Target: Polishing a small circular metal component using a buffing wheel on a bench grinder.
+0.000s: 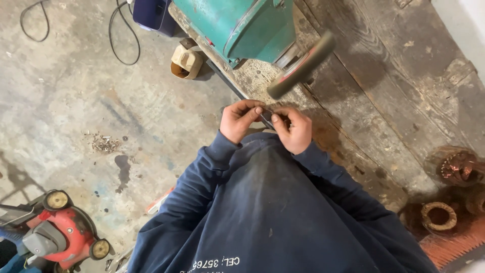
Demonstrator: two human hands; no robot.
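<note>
A small dark strip point(266, 117) is being pinched between both hands, left hand point(239, 120) and right hand point(294, 129), equally near; its long axis is running across them, just below the grinding wheel point(302, 65) on the worktop point(404, 91).

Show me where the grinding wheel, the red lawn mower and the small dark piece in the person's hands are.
grinding wheel point(302, 65), head view, on its grey outer rim.
red lawn mower point(70, 235), head view, on the red deck between its wheels.
small dark piece point(267, 117), head view, on the part showing between both hands' fingers.
</note>
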